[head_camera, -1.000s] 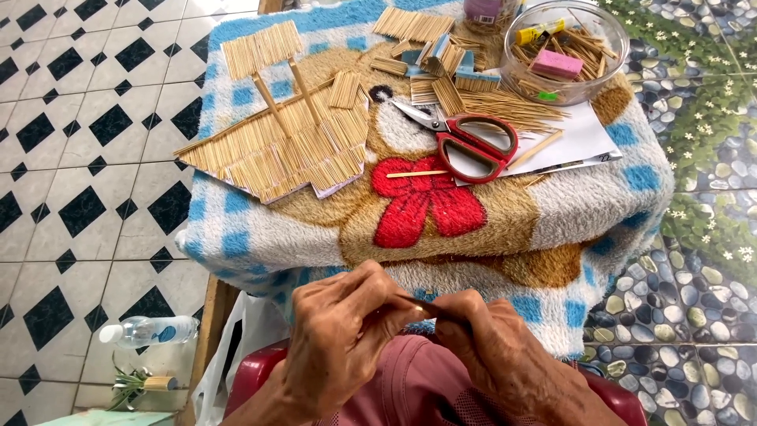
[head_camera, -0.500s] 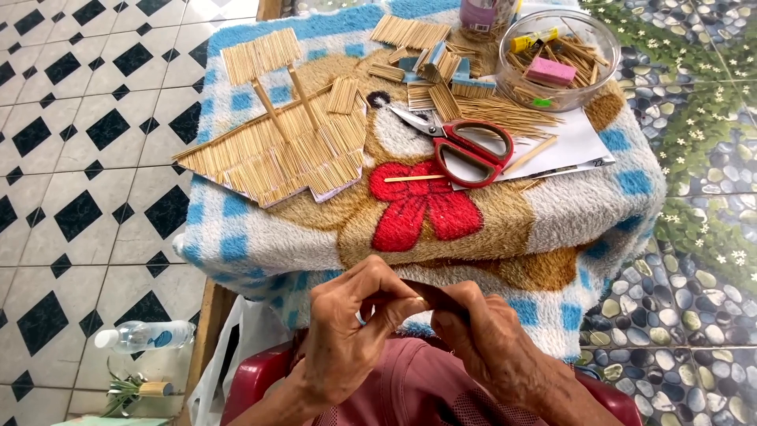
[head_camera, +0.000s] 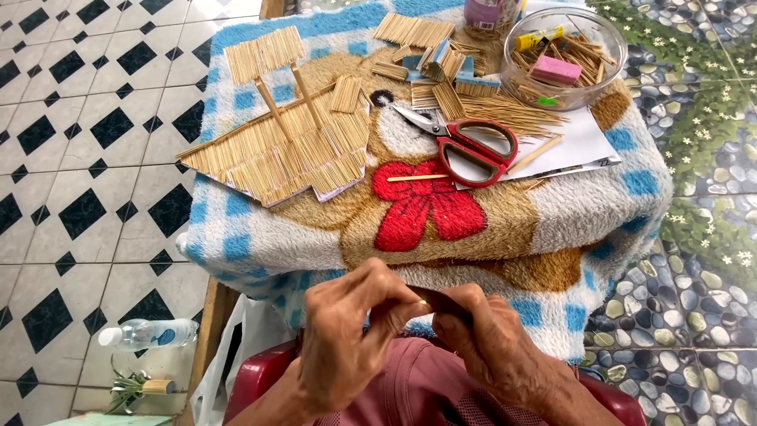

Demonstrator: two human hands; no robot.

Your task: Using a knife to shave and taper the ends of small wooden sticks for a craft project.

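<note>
Both hands [head_camera: 410, 331] stay low at my lap, fingers [head_camera: 398, 304] pinching one thin stick [head_camera: 435, 298] betw. them; barely shifted since a sec ago. Scissors [head_camera: 473, 146] & stick panel [head_camera: 276, 154] on desk [head_camera: 599, 197] untouched.

Both hands [head_camera: 418, 331] have drawn slightly closer around the thin stick [head_camera: 432, 298].

Bench draped in a blue-checked bear blanket [head_camera: 236, 229], stick-built panel [head_camera: 284, 150] at ten o'clock, red-handled scissors [head_camera: 465, 142] near centre on white paper [head_camera: 579, 146], clear bowl [head_camera: 615, 55] at one o'clock, loose stick bundles [head_camera: 414, 30] at twelve.
</note>
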